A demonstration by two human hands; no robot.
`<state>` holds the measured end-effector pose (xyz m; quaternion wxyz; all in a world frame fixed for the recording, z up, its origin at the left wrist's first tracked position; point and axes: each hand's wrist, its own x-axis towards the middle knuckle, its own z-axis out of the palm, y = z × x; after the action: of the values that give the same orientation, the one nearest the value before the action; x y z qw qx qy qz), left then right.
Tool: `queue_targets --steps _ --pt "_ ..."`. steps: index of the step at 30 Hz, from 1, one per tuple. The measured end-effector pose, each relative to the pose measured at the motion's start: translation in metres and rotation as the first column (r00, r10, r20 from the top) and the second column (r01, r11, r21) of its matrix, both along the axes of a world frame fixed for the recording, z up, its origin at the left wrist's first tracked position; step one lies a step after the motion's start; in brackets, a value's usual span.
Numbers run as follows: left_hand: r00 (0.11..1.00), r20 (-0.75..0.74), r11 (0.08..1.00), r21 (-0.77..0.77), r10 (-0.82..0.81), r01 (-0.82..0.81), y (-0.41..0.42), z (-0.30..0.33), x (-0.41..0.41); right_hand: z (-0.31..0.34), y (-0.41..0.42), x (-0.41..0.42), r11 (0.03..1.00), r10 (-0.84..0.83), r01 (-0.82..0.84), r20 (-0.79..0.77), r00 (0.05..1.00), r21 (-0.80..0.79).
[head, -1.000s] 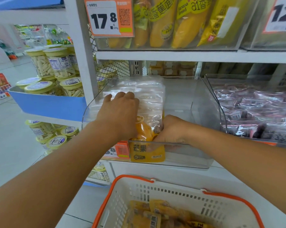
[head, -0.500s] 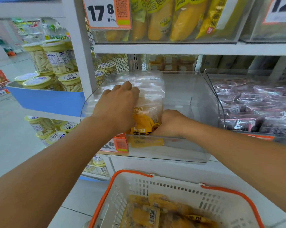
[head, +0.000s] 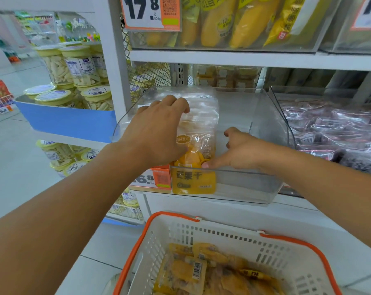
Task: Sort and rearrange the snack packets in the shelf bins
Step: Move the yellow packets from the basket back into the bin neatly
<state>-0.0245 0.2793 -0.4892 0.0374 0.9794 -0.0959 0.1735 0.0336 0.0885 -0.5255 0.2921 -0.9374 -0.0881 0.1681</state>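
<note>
Two hands work inside one clear bin (head: pixel 263 184) on the shelf, seen from the head camera. The left hand (head: pixel 159 133) lies on top of a row of mango packets (head: pixel 198 133) that stand upright in the left part of the bin; its fingers are spread and bent over the packet tops, pressing them rather than pinching. The right hand (head: pixel 237 152) is just to the right of the same row, low in the bin, with the thumb against the bottom of the front packet and the other fingers loosely curled; I cannot tell if it really holds the packet or only steadies it.

To the right of the right hand the bin floor is bare, so I judge the bin is only partly filled. Below both hands a white basket (head: pixel 233 237) with an orange rim holds more yellow packets (head: pixel 186 271) of the same kind, not yet placed. Further right of the right hand, the next bin holds purple packets (head: pixel 329 128). So the row is begun and straightened, while the basket stock probably has to go in next.
</note>
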Motion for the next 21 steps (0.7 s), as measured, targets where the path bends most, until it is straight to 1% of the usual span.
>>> queue_targets --steps 1,2,3,4,5,6,7,8,9,10,11,12,13,14,15,16,17,18,19,20,21 --pt "0.999 0.043 1.0 -0.01 -0.013 0.014 0.001 0.0 -0.002 0.0 -0.005 -0.006 1.0 0.012 -0.009 0.116 0.993 -0.021" --pt "0.988 0.142 0.998 -0.017 -0.06 0.063 0.0 0.002 -0.007 0.001 -0.011 -0.014 0.999 0.031 -0.028 0.289 0.957 -0.014" --pt "0.952 0.271 0.988 -0.016 -0.144 0.154 -0.002 0.005 -0.014 0.002 -0.018 -0.024 0.995 0.076 -0.095 0.52 0.851 0.009" --pt "0.892 0.378 0.961 -0.019 -0.248 0.275 -0.005 0.008 -0.025 0.006 -0.025 -0.036 0.981 0.136 -0.195 0.735 0.664 -0.006" --pt "0.829 0.429 0.909 -0.04 -0.359 0.415 -0.01 0.009 -0.037 0.009 -0.032 -0.049 0.956 0.198 -0.288 0.862 0.467 -0.064" --pt "0.78 0.424 0.839 -0.079 -0.46 0.538 -0.015 0.006 -0.048 0.01 -0.036 -0.06 0.922 0.248 -0.368 0.915 0.319 -0.121" --pt "0.756 0.368 0.78 -0.117 -0.541 0.615 -0.022 -0.001 -0.059 0.006 -0.038 -0.069 0.885 0.282 -0.447 0.917 0.283 -0.135" --pt "0.756 0.269 0.757 -0.127 -0.596 0.641 -0.031 -0.013 -0.067 -0.002 -0.038 -0.075 0.844 0.322 -0.527 0.876 0.358 -0.095" --pt "0.773 0.114 0.767 -0.095 -0.625 0.634 -0.04 -0.029 -0.073 -0.016 -0.036 -0.079 0.816 0.387 -0.576 0.79 0.476 -0.052" --pt "0.793 -0.12 0.801 -0.026 -0.597 0.598 -0.049 -0.051 -0.077 -0.036 -0.033 -0.083 0.808 0.465 -0.586 0.666 0.584 -0.05" --pt "0.783 -0.383 0.831 0.068 -0.49 0.553 -0.056 -0.078 -0.08 -0.063 -0.032 -0.086 0.807 0.552 -0.58 0.482 0.68 -0.107" --pt "0.716 -0.624 0.844 0.163 -0.313 0.511 -0.061 -0.108 -0.084 -0.093 -0.034 -0.089 0.799 0.601 -0.575 0.276 0.75 -0.175" --pt "0.589 -0.797 0.851 0.212 -0.134 0.48 -0.062 -0.142 -0.088 -0.123 -0.038 -0.093 0.784 0.61 -0.578 0.103 0.786 -0.227" --pt "0.462 -0.886 0.871 0.212 -0.02 0.444 -0.061 -0.175 -0.093 -0.152 -0.043 -0.096 0.764 0.608 -0.591 -0.017 0.794 -0.259" --pt "0.376 -0.926 0.904 0.194 0.04 0.381 -0.056 -0.208 -0.101 -0.179 -0.047 -0.101 0.744 0.603 -0.606 -0.109 0.791 -0.28" --pt "0.346 -0.936 0.943 0.174 0.069 0.282 -0.049 -0.239 -0.112 -0.203 -0.052 -0.107 0.719 0.591 -0.624 -0.201 0.781 -0.306" --pt "0.365 -0.927 0.975 0.158 0.091 0.158 -0.041 -0.269 -0.123 -0.227 -0.057 -0.112 0.694 0.569 -0.638 -0.289 0.77 -0.334" --pt "0.4 -0.909 0.989 0.142 0.118 0.031 -0.035 -0.296 -0.134 -0.251 -0.063 -0.118 0.692 0.537 -0.631 -0.333 0.775 -0.35" --pt "0.429 -0.89 0.988 0.131 0.151 -0.076 -0.031 -0.319 -0.145 -0.273 -0.069 -0.124 0.715 0.49 -0.6 -0.354 0.797 -0.36" --pt "0.434 -0.883 0.981 0.126 0.179 -0.15 -0.029 -0.34 -0.152 -0.293 -0.074 -0.132 0.75 0.43 -0.546 -0.352 0.831 -0.374" --pt "0.406 -0.89 0.972 0.138 0.205 -0.187 -0.028 -0.361 -0.156 -0.311 -0.079 -0.14 0.78 0.369 -0.485 -0.336 0.867 -0.395"
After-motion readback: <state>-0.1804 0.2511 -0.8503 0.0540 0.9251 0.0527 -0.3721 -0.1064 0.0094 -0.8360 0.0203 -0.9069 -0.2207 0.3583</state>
